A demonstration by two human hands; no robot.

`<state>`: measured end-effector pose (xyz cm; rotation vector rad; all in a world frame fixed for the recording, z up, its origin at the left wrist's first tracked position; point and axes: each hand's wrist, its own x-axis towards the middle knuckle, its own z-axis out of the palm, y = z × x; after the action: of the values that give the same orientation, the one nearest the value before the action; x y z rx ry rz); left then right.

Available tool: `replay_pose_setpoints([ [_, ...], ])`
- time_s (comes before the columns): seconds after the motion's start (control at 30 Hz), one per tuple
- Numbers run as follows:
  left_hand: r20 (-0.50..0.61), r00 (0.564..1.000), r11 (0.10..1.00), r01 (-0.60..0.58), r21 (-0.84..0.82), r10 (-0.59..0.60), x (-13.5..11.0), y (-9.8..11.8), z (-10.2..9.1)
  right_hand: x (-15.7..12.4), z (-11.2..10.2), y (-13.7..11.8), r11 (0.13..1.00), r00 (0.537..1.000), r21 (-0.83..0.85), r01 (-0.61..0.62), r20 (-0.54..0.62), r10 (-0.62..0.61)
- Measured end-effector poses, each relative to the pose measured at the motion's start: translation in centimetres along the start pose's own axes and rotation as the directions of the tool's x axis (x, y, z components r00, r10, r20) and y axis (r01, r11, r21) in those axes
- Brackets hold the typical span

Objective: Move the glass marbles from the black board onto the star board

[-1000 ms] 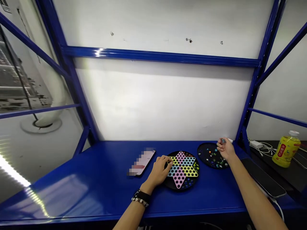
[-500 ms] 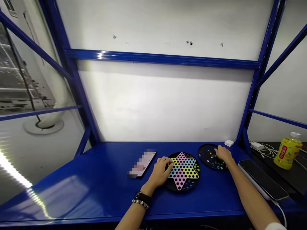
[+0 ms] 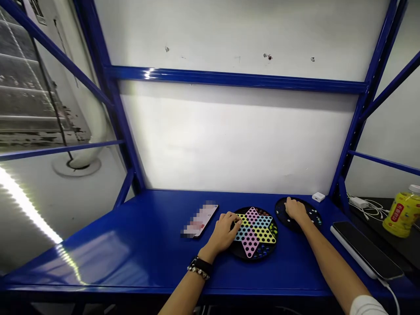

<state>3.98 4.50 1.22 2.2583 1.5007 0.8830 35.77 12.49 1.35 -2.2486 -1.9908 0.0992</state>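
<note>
A round black Chinese checkers board (image 3: pixel 250 243) with a star of pink, yellow and blue points lies on the blue table. Small marbles fill its rim compartments at the right. My left hand (image 3: pixel 223 232) rests over the board's left side, fingers curled towards the thumb; whatever they may hold is hidden. Farther right is a round black tray (image 3: pixel 281 218) holding scattered small marbles, some pale and some teal. My right hand (image 3: pixel 297 211) reaches into this tray, fingers bunched together and pointing down; I cannot make out what is between them.
A phone (image 3: pixel 205 221) with a lit screen lies left of the board. At the right edge are a dark phone on a white block (image 3: pixel 365 249) with a cable, a white charger (image 3: pixel 318 197) and a yellow bottle (image 3: pixel 402 212). Blue frame posts (image 3: pixel 352 140) border the table.
My right hand has moved left within the tray, uncovering marbles on the tray's right side. My left hand stays over the board's left side. The view has shifted slightly.
</note>
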Motion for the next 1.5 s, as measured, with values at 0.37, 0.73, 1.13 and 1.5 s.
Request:
replay_pose_setpoints([
  [0.37, 0.006, 1.0, 1.0, 0.009, -0.005, -0.009, -0.1, 0.3, -0.1, -1.6, -0.6, -12.0, 0.893, 0.9, 0.12, 0.435, -0.037, -0.434],
  [0.73, -0.008, 1.0, 0.999, 0.002, 0.032, -0.001, 0.1, -0.4, 0.4, -2.5, 0.4, -16.2, 0.812, 0.813, 0.081, 0.579, 0.02, -0.582],
  [1.13, 0.014, 1.0, 1.0, 0.002, -0.002, -0.002, 0.1, -0.4, 0.4, -1.7, 1.4, -18.2, 0.848, 0.854, 0.106, 0.519, -0.022, -0.52],
  [1.5, -0.011, 1.0, 1.0, -0.009, 0.011, 0.01, 0.1, -0.2, 0.4, -0.8, 1.2, -16.6, 0.777, 0.871, 0.396, 0.49, -0.179, -0.458],
])
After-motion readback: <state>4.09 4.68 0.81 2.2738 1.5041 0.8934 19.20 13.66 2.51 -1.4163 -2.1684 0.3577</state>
